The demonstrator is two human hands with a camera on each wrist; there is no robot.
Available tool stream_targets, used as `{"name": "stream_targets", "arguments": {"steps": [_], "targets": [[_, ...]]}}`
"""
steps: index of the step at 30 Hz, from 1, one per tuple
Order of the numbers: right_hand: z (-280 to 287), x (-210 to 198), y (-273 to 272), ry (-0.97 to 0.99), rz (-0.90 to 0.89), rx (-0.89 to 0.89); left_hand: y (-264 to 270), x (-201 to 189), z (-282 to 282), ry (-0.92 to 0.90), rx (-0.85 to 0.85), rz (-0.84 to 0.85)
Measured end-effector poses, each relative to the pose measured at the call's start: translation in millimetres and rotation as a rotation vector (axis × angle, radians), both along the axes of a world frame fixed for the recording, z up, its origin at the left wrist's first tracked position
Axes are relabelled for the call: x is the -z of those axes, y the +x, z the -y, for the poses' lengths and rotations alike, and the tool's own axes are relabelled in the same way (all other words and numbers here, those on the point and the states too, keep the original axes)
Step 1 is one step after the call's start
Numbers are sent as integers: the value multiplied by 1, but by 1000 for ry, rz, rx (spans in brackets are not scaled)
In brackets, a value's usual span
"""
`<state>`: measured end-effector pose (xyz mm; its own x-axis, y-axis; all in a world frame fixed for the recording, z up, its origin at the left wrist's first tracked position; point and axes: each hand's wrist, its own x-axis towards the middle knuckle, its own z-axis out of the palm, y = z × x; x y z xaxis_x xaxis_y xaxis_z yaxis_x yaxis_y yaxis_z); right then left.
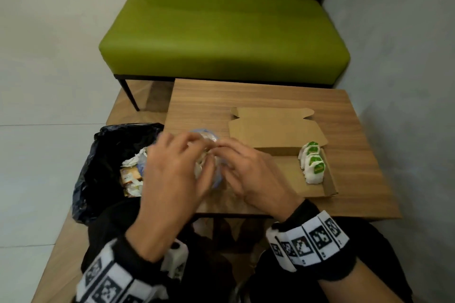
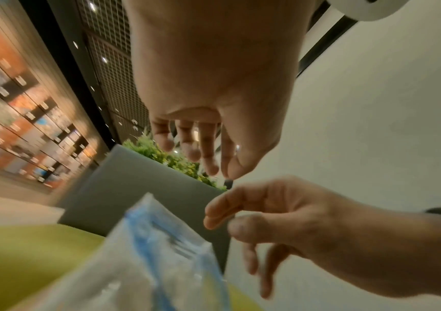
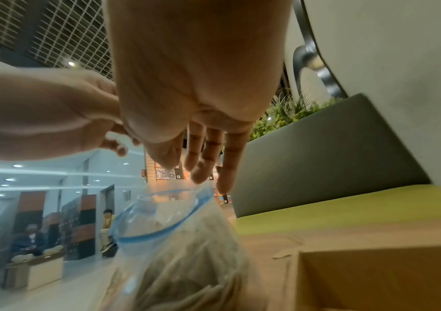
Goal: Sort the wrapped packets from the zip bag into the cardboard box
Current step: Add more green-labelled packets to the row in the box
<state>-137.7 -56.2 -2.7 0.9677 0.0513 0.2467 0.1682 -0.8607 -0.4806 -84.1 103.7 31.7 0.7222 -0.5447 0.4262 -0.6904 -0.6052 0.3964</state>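
Observation:
A clear zip bag [image 1: 205, 134] with a blue seal stands at the left front of the wooden table [image 1: 246, 96], full of pale wrapped packets. Its mouth gapes open in the right wrist view [image 3: 176, 231]. Both hands hover over that mouth, fingertips nearly meeting. My left hand [image 1: 187, 147] hangs above the bag [image 2: 160, 252] with loose fingers [image 2: 208, 160], holding nothing. My right hand [image 1: 231, 152] reaches down with straight fingers [image 3: 200, 174] just above the bag's rim. To the right, the open cardboard box [image 1: 295, 179] holds a row of white packets with green labels [image 1: 312, 162].
The box's lid [image 1: 275, 130] lies folded back flat on the table. A bin lined with a black bag [image 1: 105, 160], holding paper scraps, stands left of the table. A green bench [image 1: 221, 37] stands behind, and a grey wall runs along the right.

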Motion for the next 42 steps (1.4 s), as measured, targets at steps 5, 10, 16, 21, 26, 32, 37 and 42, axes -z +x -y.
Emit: {"name": "stream_targets", "arguments": {"steps": [5,10,16,21,26,32,37,42], "targets": [[-15,-5,15,-261,-210,-41,31,18,-17,354,-126,-175],[-14,-4,13,-426,-252,76,29,23,-20,427,-259,-139],[-27,0,9,-495,-182,169,12,22,-9,405,-218,-242],[-28,-4,15,-496,-242,252,11,17,-1,541,-153,-244],[-19,-6,15,-388,-395,320,24,12,-5,657,-162,-227],[-25,-5,24,-419,-314,292,23,13,7,637,-79,-243],[-26,-10,37,-521,-337,269,22,11,7,609,-19,-246],[-31,-7,47,-572,-362,361,26,11,8,605,-3,-265]]}}
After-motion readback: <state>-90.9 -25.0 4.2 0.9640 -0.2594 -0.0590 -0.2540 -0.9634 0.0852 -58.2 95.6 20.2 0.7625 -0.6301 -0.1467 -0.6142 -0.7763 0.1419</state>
